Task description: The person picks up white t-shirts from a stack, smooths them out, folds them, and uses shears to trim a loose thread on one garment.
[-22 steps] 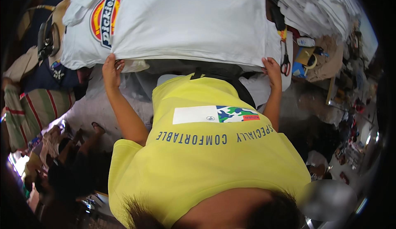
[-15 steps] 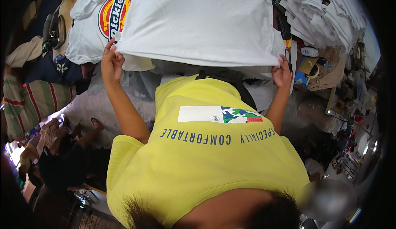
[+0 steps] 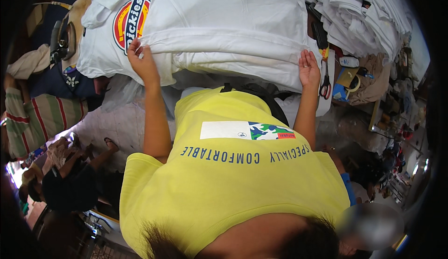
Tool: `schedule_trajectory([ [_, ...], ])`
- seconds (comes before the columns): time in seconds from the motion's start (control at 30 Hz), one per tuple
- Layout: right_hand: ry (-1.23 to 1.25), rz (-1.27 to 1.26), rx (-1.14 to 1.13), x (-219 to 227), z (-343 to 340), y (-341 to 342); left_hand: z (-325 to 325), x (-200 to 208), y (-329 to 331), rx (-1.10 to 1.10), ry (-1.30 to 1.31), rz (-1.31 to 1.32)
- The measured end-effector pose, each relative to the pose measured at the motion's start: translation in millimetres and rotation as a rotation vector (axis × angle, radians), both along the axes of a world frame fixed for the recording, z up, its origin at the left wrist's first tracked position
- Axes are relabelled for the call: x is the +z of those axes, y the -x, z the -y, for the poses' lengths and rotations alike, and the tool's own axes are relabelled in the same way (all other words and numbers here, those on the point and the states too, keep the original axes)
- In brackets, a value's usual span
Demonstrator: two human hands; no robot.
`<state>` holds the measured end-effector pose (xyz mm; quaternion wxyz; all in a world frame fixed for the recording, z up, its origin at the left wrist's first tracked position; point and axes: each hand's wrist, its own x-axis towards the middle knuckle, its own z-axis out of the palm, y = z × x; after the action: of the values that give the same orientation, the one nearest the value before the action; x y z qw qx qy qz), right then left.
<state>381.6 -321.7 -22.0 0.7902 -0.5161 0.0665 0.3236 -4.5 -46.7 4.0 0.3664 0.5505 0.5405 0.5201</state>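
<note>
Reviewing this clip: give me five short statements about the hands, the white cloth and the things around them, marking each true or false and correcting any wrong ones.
1. The left hand is at the lower end of the colourful print on the white cloth. True.
2. The right hand is closed in a tight fist. False: the right hand is open, its fingers extended.
3. The scissors are to the right of the right hand. True.
4. The person wears a blue top. False: the top is yellow.
5. The iron is on the right side of the picture. False: the iron is on the left.
</note>
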Motion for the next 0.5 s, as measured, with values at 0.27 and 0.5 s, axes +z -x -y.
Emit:
schedule_trajectory([
  [0.27, 0.395, 0.58, 0.088, 18, -27, 27, 3, 23, -27, -0.144, -0.534, -0.59],
  [0.5, 0.652, 0.989, 0.66, 34, -92, 50, -62, 27, 5, -0.746, -0.41, -0.991],
])
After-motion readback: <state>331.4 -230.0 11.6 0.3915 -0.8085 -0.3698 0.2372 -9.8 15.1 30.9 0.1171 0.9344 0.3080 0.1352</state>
